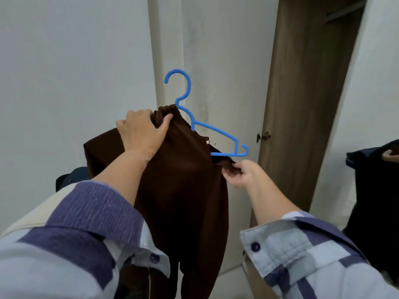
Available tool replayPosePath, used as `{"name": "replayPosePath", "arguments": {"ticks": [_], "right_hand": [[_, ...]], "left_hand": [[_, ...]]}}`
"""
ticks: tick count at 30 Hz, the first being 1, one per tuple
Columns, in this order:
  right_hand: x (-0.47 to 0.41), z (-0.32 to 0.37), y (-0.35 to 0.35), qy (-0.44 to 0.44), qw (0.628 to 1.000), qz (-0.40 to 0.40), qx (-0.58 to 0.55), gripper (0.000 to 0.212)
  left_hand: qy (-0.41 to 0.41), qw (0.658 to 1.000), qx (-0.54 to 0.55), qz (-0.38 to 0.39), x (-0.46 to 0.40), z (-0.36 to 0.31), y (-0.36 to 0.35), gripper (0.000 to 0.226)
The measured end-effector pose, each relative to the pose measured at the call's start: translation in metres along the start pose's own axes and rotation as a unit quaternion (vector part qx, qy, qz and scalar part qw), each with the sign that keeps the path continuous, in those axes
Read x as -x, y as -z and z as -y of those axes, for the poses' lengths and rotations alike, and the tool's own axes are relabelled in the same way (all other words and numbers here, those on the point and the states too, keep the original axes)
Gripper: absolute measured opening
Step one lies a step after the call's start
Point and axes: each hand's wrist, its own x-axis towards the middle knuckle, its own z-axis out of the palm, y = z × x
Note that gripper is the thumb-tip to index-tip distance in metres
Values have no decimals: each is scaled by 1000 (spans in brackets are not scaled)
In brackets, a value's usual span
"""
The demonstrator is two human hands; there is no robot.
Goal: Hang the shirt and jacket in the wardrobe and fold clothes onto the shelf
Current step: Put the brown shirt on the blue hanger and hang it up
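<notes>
The fingers point(166, 120) of the left hand point(141, 131) are curled over the bunched collar of a dark brown garment point(183, 190), thumb on the near side, clamping the cloth at the top where it meets the neck of a blue plastic hanger point(216, 130). Lower and to the right of them, the right hand point(239, 173) pinches a fold of the same brown cloth between its thumb and fingertips, just under the hanger's right end. Above the left fingers the hanger's hook rises free in the air, caught on nothing; its right arm slopes down bare to a small upturned tip just above the right hand, while its left side is hidden under the cloth. A small metal stud shows on the garment between the two hands. From the left fingers the garment drapes straight down between both forearms and out of view at the bottom edge. Both arms wear a checked blue and purple shirt with the cuffs pushed back. Beyond the hands stands an open white wardrobe door point(226, 83) with a hinge point(263, 137) at its right edge, and past it the wood-brown wardrobe interior point(302, 93). Far to the right of the right hand hangs another dark garment point(371, 190).
</notes>
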Motion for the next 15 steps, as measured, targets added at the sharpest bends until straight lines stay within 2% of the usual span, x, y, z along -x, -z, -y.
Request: {"name": "replayPosePath", "arguments": {"ticks": [3,7,12,15], "right_hand": [[1,16,-2,-18,1000,5,-20,28],[4,29,-14,0,999,33,-28,34],[8,30,-33,51,999,6,-10,3],[13,28,-41,68,997,1,-45,17]], "left_hand": [[-19,1000,-8,-4,1,14,-6,48],[10,1000,10,-2,3,22,-16,43],[7,999,38,19,-5,36,-29,42],[-9,997,75,27,-17,45,-35,40]]}}
